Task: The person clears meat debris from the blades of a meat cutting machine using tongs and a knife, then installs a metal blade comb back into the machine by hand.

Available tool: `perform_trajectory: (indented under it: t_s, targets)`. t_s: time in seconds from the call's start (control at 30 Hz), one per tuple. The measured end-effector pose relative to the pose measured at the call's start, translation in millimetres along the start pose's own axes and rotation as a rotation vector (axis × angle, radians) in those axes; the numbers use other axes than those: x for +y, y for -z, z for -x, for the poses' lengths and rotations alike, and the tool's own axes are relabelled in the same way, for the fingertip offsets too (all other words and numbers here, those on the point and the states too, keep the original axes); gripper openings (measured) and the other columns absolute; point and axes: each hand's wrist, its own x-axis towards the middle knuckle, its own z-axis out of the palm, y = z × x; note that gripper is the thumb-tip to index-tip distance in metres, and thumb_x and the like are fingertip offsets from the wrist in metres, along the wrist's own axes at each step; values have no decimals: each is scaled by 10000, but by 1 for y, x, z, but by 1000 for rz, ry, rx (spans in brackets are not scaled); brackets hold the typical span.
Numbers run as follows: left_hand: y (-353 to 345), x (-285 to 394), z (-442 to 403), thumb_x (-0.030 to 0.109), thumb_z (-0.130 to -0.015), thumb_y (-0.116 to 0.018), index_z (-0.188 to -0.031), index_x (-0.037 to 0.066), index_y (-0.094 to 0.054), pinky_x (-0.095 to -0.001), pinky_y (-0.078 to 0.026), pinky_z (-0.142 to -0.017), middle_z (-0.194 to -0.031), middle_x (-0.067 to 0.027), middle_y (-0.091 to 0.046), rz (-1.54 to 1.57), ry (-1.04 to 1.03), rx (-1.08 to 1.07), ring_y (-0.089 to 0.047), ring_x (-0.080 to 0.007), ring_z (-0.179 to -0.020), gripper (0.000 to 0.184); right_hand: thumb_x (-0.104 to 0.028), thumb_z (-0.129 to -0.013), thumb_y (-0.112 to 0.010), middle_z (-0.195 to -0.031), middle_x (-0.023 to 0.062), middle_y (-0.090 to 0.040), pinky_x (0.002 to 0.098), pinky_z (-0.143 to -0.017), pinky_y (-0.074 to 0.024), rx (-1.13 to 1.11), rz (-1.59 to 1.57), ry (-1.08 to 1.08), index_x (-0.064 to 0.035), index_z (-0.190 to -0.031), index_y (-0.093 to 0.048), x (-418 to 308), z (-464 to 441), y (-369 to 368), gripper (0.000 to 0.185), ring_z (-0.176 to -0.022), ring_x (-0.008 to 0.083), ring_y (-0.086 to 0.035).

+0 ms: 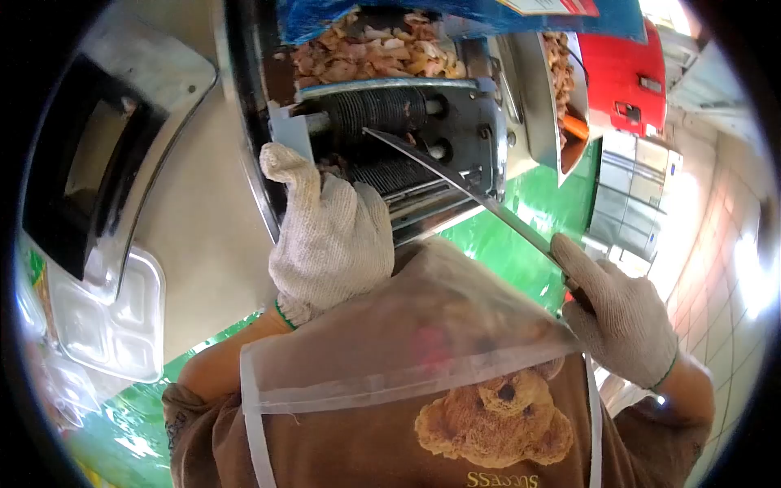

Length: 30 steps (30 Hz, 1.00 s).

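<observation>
Right hand (622, 317) grips the knife (482, 196), tip toward ten o'clock; left hand (329, 236), its hold unclear, should avoid the rollers (362, 112).

Light is strong and comes mainly from the right, bleaching part of the tiled wall (720, 268) to white. The wet green floor (553, 191) throws back streaky glare, and the clear plastic tray (122, 319) by the counter's (195, 203) near edge glints. The ridged rollers (366, 114) sit in shadow. The knife (488, 203) reads fairly crisp; the sheer apron (431, 301) looks hazy. Fisheye bending curves the outer edges, which fall into black.
</observation>
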Motion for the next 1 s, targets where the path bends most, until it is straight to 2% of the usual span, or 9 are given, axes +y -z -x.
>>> perform_trajectory:
  t_s: [0.07, 0.17, 0.33, 0.47, 0.67, 0.77, 0.83, 0.97, 1.0]
  targets:
    - [-5, 2, 2, 81, -582, -612, -737, -93, -649, -777, -369, -901, -597, -158, -463, 31, 53, 48, -506, -300, -599, 235, -136, -845, -648, -813, 136, -642, 444, -596, -546, 118, -7, 115, -177, -1422, -422, 15, -5, -11, 621, -674, 347, -670]
    - [-14, 1, 7, 96, -600, -622, -706, -36, -625, -749, -372, -910, -619, -113, -455, 7, 55, 120, -495, -272, -610, 169, -12, -785, -650, -931, 169, -655, 418, -728, -542, 178, -69, 108, -91, -1387, -494, 22, -5, -6, 627, -799, 359, -681]
    - [4, -3, -5, 71, -586, -614, -726, -32, -625, -716, -380, -920, -609, -98, -460, -147, -112, 10, -507, -273, -616, 173, 20, -750, -633, -886, 171, -648, 398, -719, -532, 159, -151, 196, -79, -1372, -514, 43, -15, -3, 641, -785, 335, -682]
    - [5, 2, -4, 43, -691, -597, -737, -44, -634, -745, -332, -974, -604, -93, -432, 2, 0, -10, -496, -276, -596, 105, -23, -760, -635, -815, 102, -652, 406, -641, -553, 68, 30, 281, -208, -1337, -489, 72, -10, 22, 623, -701, 308, -690]
    - [-2, 5, -1, 70, -724, -622, -747, -31, -637, -715, -320, -1028, -612, -91, -401, -3, 51, 70, -491, -287, -587, 104, 15, -708, -657, -844, 137, -662, 402, -685, -549, 164, 13, 282, -132, -1322, -552, 87, -11, 22, 639, -750, 318, -696]
    - [3, 4, 1, 160, -587, -691, -814, -2, -610, -682, -400, -901, -643, -82, -516, -101, 32, -45, -540, -263, -713, 290, 30, -694, -660, -865, 145, -670, 399, -708, -546, 220, 34, 309, -108, -1326, -570, 89, -29, 15, 653, -771, 312, -700]
    - [12, 4, -2, 171, -617, -721, -894, 10, -617, -643, -426, -900, -773, -96, -593, -43, 1, -70, -581, -269, -809, 337, 25, -702, -654, -861, 139, -669, 395, -706, -543, 241, 74, 316, -116, -1320, -571, 92, -38, 16, 639, -765, 303, -699]
    - [10, 7, -13, 112, -682, -719, -1039, 13, -634, -637, -443, -930, -968, -127, -608, 139, -14, 263, -583, -305, -922, 380, -11, -745, -619, -795, 123, -647, 387, -663, -530, 195, 121, 301, -105, -1243, -589, 91, -54, 36, 508, -701, 270, -675]
    - [17, -1, -20, 75, -717, -701, -1110, 34, -640, -518, -501, -861, -1119, -106, -615, 102, -69, 250, -607, -313, -944, 401, -36, -770, -607, -762, 114, -632, 381, -642, -524, 218, 161, 301, -113, -1216, -595, 93, -58, 39, 453, -663, 252, -659]
